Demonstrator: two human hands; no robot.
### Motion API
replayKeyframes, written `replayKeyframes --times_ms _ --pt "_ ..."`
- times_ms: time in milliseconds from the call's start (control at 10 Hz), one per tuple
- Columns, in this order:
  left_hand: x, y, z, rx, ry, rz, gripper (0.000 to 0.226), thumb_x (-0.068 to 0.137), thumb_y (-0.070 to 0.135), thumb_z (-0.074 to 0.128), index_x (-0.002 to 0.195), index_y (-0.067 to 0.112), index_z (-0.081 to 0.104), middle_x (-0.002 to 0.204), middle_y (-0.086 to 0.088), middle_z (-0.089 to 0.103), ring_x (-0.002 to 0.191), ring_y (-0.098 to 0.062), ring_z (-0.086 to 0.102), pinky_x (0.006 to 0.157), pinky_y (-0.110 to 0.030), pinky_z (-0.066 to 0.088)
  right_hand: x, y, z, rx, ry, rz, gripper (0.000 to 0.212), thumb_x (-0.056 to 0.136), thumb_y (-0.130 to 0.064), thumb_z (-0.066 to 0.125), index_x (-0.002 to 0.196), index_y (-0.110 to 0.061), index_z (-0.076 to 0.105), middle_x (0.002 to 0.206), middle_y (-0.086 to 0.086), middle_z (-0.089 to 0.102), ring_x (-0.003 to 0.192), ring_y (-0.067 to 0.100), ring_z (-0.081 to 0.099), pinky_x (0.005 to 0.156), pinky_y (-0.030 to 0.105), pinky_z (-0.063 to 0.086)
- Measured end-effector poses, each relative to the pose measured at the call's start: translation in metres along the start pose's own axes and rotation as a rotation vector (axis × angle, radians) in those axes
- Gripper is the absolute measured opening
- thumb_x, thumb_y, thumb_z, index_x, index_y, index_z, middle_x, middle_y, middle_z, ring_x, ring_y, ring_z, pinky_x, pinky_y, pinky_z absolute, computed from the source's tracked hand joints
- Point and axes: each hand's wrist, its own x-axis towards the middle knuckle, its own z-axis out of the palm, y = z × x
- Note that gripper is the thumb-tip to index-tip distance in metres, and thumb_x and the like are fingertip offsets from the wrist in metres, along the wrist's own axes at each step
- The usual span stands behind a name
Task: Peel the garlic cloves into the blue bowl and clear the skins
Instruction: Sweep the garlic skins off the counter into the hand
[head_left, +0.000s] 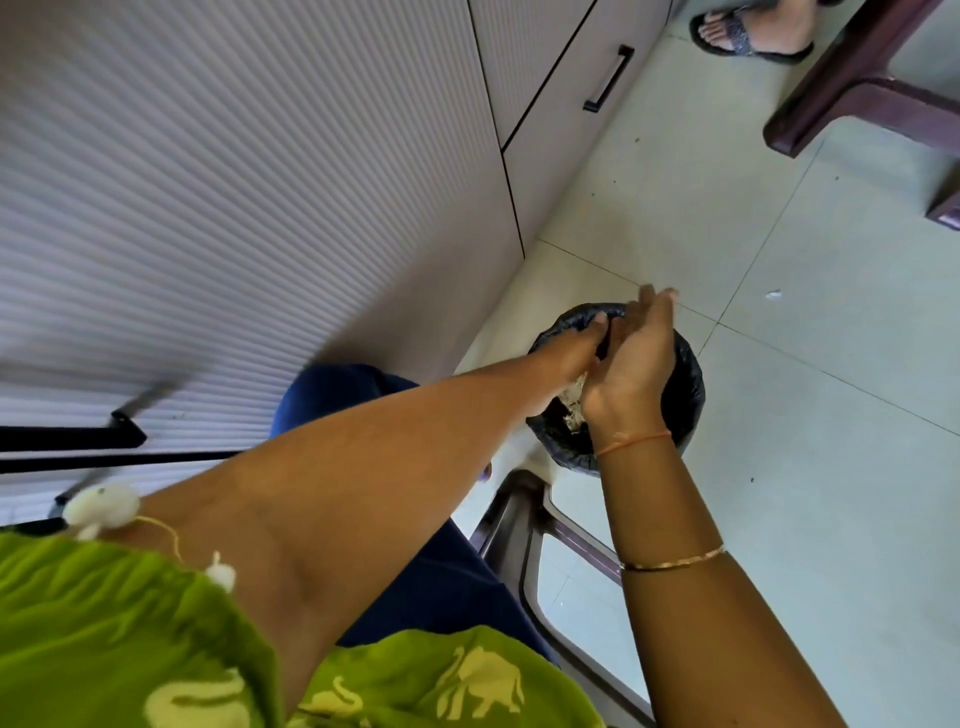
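From my station I see, at far left, a ribbed cabinet front (234, 208) with a black handle (72, 436) low on it, and a green patterned garment (130, 623) filling the near left corner. The left arm reaches across from there; the left hand (574, 351) lies flat, fingers straight, its palm against the right palm. Pale garlic skins (571, 402) show in the gap at the heel of the two hands, directly above the mouth of a bin (685, 384) lined with a black bag, which stands on the floor close to the cabinet. The right hand (636, 364) stands on edge, wide and unclenched, fingers pointing away from me, an orange thread (634, 441) on its wrist and a thin bangle (675, 560) nearer me on the forearm. Neither hand curls round anything; the skins are only caught between the palms. To the right, a small white scrap (774, 294) lies on the tiled floor (831, 467), well apart from the bin. At far right stand a dark brown furniture leg (852, 88) and a foot in a sandal (753, 31)
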Motion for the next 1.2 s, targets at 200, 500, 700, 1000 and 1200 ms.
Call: replayKeyframes --times_ms 200,500,700,1000,1200 --pt "-0.025 0.020 0.005 0.002 -0.004 0.079 0.061 0.097 0.057 0.030 0.146 0.022 0.035 0.151 -0.005 0.035 0.137 -0.024 0.035 0.114 -0.038 0.026 -0.001 0.011 -0.010 0.773 -0.073 0.122 0.042 0.101 -0.035 0.029 0.124 -0.006 0.049 0.128 0.015 0.053 0.134 0.028 0.037 0.113 0.040 0.025" --pt "-0.047 -0.025 -0.044 -0.068 0.270 -0.050 0.052 0.102 0.041 0.032 0.141 0.008 0.037 0.141 -0.012 0.044 0.127 -0.026 0.042 0.097 -0.028 0.032 -0.039 0.003 0.000 -0.309 -0.039 0.056 0.044 0.099 -0.031 0.038 0.136 -0.008 0.041 0.126 0.010 0.052 0.119 0.021 0.048 0.101 0.037 0.036" --pt "-0.106 -0.048 -0.098 -0.568 0.545 0.096 0.029 0.098 0.023 0.044 0.118 0.007 0.058 0.098 -0.005 0.054 0.075 -0.014 0.052 0.071 -0.028 0.048 -0.116 0.056 0.025 -0.501 -0.284 0.183 0.022 0.096 -0.017 0.042 0.075 -0.015 0.049 0.072 0.001 0.049 0.050 0.009 0.053 0.048 0.016 0.042" --pt "-0.255 -0.129 -0.148 -0.947 0.807 0.304 0.022 0.099 0.016 0.043 0.079 0.019 0.053 0.080 0.002 0.055 0.071 -0.013 0.053 0.065 -0.024 0.039 -0.231 0.152 0.016 -0.791 -0.654 0.262 0.021 0.092 -0.008 0.045 0.075 -0.020 0.050 0.047 -0.006 0.051 0.037 0.006 0.048 0.039 0.017 0.035" --pt "-0.338 -0.193 -0.170 -1.097 1.145 0.575 0.017 0.097 0.014 0.048 0.084 0.014 0.059 0.080 -0.003 0.065 0.073 -0.014 0.059 0.067 -0.023 0.046 -0.327 0.211 -0.004 -0.907 -1.048 0.203 0.026 0.089 0.007 0.043 0.079 -0.012 0.058 0.070 0.005 0.060 0.064 0.015 0.057 0.062 0.025 0.043"
